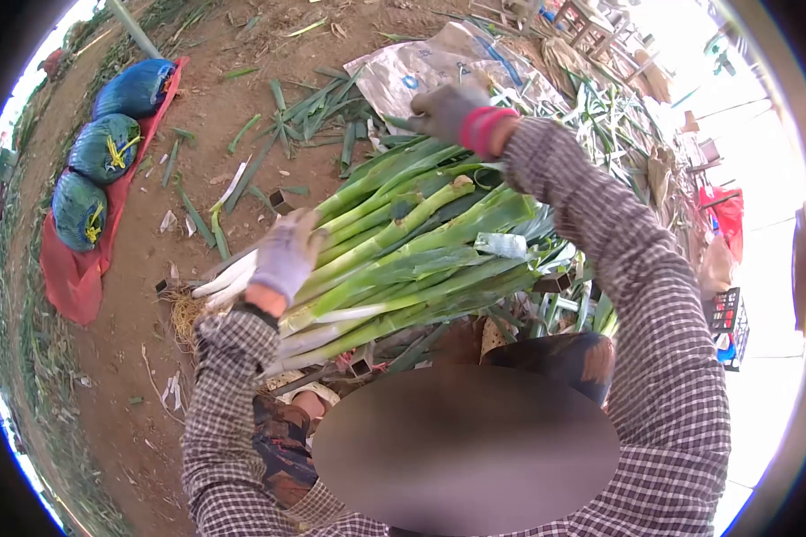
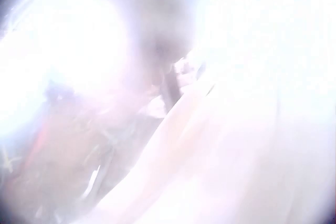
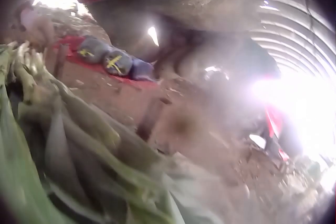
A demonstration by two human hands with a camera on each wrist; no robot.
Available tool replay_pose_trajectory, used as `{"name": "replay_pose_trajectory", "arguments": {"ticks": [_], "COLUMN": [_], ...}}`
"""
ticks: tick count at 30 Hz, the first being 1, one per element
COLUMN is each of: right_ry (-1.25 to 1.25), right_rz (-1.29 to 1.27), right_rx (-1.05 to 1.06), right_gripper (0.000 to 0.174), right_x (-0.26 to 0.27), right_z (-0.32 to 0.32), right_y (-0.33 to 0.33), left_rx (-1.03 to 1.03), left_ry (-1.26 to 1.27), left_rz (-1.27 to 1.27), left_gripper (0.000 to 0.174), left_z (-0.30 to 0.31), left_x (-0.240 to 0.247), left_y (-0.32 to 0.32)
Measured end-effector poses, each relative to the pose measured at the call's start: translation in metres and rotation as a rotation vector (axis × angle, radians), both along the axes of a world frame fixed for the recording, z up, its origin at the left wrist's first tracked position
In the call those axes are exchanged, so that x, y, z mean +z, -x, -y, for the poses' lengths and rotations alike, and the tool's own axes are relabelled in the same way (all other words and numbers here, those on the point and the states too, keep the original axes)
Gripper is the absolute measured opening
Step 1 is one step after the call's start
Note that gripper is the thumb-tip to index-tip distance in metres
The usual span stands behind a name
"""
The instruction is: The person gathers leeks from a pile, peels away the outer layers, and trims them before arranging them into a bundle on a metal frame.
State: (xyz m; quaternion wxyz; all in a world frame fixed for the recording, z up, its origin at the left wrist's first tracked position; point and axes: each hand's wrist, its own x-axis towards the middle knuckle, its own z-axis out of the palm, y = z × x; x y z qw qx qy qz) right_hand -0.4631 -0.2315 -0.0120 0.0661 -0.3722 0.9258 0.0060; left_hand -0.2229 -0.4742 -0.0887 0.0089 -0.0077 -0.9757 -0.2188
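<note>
A large bunch of leeks [image 1: 403, 242] lies across a low metal frame, white root ends toward the left and green leaves toward the right. My left hand [image 1: 282, 255], in a pale glove, rests on top of the white stems near the roots. Above the leaf side, my right hand [image 1: 452, 115], in a grey glove with a pink cuff, hovers with loosely bent fingers and nothing between them. The right wrist view shows this gloved hand [image 3: 210, 50] over the leek leaves [image 3: 105, 150]. Glare washes out the left wrist view.
Three tied bundles [image 1: 105, 149] lie on a red sheet [image 1: 72, 277] at the left. Cut leaves [image 1: 318, 112] litter the dirt ground around a pale sack [image 1: 448, 63]. More leaves pile up at the right, near a black crate [image 1: 730, 327].
</note>
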Motion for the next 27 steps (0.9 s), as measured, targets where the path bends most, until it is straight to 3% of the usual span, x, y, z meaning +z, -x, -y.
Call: {"name": "replay_pose_trajectory", "arguments": {"ticks": [2, 6, 8, 12, 13, 17, 20, 21, 23, 26, 27], "right_ry": [-0.314, -0.283, -0.335, -0.289, -0.188, 0.164, 0.264, 0.408, 0.37, 0.108, 0.087], "right_rz": [-0.033, 0.075, 0.241, -0.1, -0.101, -0.173, -0.185, -0.165, -0.17, -0.363, -0.334], "right_rx": [-0.022, -0.127, -0.18, -0.069, -0.137, -0.068, -0.212, -0.424, -0.621, -0.721, -0.79], "right_gripper": [0.043, 0.048, 0.047, 0.032, 0.025, 0.02, 0.019, 0.019, 0.02, 0.022, 0.024], "right_x": [-0.022, -0.048, -0.107, -0.058, -0.055, -0.048, -0.037, -0.042, -0.033, -0.016, -0.041], "right_z": [0.035, 0.04, 0.024, 0.018, 0.005, -0.054, -0.104, -0.12, -0.148, -0.189, -0.224], "right_y": [0.01, 0.029, 0.074, 0.038, 0.038, 0.033, 0.044, 0.053, 0.069, 0.06, 0.101], "left_rx": [0.01, 0.062, 0.079, 0.092, 0.098, 0.091, 0.108, 0.092, 0.09, 0.091, 0.081], "left_ry": [-0.036, 0.06, 0.064, 0.078, 0.114, 0.112, 0.131, 0.129, 0.121, 0.128, 0.107], "left_rz": [0.141, 0.363, 0.382, 0.429, 0.418, 0.536, 0.572, 0.576, 0.584, 0.589, 0.576], "left_gripper": [0.039, 0.05, 0.056, 0.06, 0.064, 0.067, 0.07, 0.071, 0.071, 0.072, 0.072], "left_z": [-0.008, -0.014, -0.014, -0.015, -0.017, -0.018, -0.017, -0.013, -0.011, -0.009, -0.004], "left_x": [-0.024, -0.029, -0.031, -0.028, -0.029, -0.02, -0.026, -0.032, -0.034, -0.038, -0.043], "left_y": [0.016, 0.024, 0.021, 0.022, 0.023, 0.027, 0.03, 0.032, 0.034, 0.034, 0.034]}}
